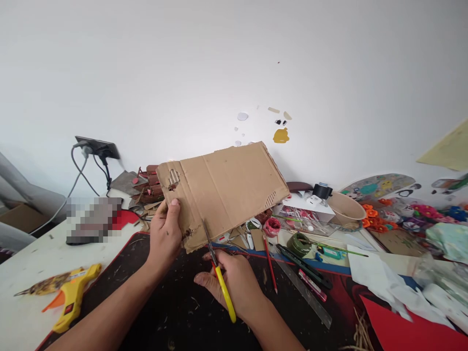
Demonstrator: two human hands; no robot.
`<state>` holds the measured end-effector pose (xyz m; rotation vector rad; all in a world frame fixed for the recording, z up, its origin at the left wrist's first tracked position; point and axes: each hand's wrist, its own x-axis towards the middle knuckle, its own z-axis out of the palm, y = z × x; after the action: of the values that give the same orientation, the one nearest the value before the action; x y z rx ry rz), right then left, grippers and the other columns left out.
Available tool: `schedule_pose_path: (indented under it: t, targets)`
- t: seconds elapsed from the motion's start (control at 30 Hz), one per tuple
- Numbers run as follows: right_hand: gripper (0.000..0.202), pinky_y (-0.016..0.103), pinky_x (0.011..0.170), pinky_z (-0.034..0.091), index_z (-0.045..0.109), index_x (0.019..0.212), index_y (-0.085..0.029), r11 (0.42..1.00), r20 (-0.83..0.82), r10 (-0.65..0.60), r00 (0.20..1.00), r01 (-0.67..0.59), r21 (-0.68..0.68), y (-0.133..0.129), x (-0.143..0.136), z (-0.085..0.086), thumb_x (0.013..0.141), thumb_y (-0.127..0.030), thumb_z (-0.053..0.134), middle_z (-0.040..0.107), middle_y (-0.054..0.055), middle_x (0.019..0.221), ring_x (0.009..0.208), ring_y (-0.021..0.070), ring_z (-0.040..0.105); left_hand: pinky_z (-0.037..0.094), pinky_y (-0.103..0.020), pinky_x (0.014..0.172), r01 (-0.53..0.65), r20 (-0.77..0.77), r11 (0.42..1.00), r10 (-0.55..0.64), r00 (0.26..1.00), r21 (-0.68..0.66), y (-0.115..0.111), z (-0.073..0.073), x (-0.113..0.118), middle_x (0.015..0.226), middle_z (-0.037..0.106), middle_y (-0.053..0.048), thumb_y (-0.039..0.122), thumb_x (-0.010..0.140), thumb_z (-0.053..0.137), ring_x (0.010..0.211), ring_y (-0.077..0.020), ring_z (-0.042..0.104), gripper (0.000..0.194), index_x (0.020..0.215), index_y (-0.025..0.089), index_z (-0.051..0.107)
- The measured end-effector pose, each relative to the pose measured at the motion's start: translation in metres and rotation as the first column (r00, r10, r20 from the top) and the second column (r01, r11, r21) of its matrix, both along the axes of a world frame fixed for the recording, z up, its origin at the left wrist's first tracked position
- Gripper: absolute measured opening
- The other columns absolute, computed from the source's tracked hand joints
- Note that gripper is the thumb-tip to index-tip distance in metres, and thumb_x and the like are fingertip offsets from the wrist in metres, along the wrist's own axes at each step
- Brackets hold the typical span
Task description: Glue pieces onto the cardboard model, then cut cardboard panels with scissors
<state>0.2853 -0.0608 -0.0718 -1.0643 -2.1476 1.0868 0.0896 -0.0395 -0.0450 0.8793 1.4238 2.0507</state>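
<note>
A flat piece of brown cardboard [230,185] with torn patches near its edges is held up above the dark mat [175,302]. My left hand [166,229] grips its left side, thumb on the front face. My right hand [232,282] holds scissors with yellow handles [225,295] at the cardboard's lower edge. One blade lies in front of the cardboard; the other is hidden. Some right-hand fingers are concealed behind the handles.
A yellow glue gun [75,292] lies at the left. Right of my hands are a red pencil [270,265], a clear ruler [305,295], a green jar [300,244] and red paper [409,326]. A beige bowl [347,209] stands near the wall.
</note>
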Motion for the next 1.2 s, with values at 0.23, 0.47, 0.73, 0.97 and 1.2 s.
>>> schedule_pose_path:
  t: [0.23,0.47,0.73,0.97,1.2]
  targets:
    - [0.035,0.026,0.066,0.049,0.078,0.105,-0.02,0.997,0.009,-0.047,0.999,0.046,0.059,-0.001,-0.003,0.001,0.095,-0.053,0.074,0.079,0.005,0.081,0.07,0.0193,0.074,0.054,-0.026,0.063,0.003,-0.011,1.0,-0.004,1.0,-0.014,-0.003,0.001,0.004,0.088,0.072,-0.003,0.07,0.087,0.072,0.074,-0.019,0.064,0.05,0.102,0.023,0.076]
    - [0.027,0.028,0.072,0.048,0.074,0.094,-0.019,0.988,0.106,-0.099,0.989,0.085,0.131,-0.004,-0.006,0.008,0.101,-0.044,0.065,0.08,0.007,0.084,0.08,0.0242,0.078,0.057,-0.029,0.071,-0.006,-0.026,0.999,0.005,1.0,-0.032,0.0,0.0,0.005,0.091,0.073,-0.004,0.073,0.084,0.071,0.081,-0.0221,0.067,0.055,0.102,0.021,0.075]
    - [0.028,0.029,0.07,0.045,0.072,0.095,-0.02,0.97,0.177,-0.115,0.977,0.073,0.23,-0.007,-0.01,-0.001,0.106,-0.038,0.054,0.081,0.009,0.085,0.083,0.0256,0.08,0.057,-0.028,0.07,-0.001,-0.011,0.999,0.001,1.0,-0.038,-0.001,0.0,0.005,0.089,0.073,-0.004,0.074,0.083,0.073,0.08,-0.0212,0.067,0.056,0.102,0.021,0.074]
    - [0.028,0.03,0.066,0.043,0.071,0.091,-0.018,0.978,0.268,-0.126,0.955,0.074,0.197,-0.009,-0.01,0.011,0.105,-0.033,0.052,0.08,0.011,0.083,0.082,0.0268,0.08,0.061,-0.03,0.072,0.024,0.054,0.999,-0.021,0.998,-0.049,0.0,-0.001,0.004,0.092,0.075,-0.004,0.074,0.079,0.076,0.084,-0.0234,0.072,0.058,0.105,0.022,0.075]
    - [0.025,0.03,0.064,0.039,0.071,0.091,-0.02,0.965,0.264,-0.163,0.951,0.097,0.244,-0.008,-0.013,-0.001,0.103,-0.034,0.055,0.079,0.01,0.079,0.074,0.0245,0.078,0.061,-0.029,0.075,0.027,0.058,0.999,-0.025,0.998,-0.032,0.0,0.0,0.006,0.096,0.077,-0.004,0.072,0.081,0.076,0.084,-0.0217,0.072,0.055,0.105,0.022,0.075]
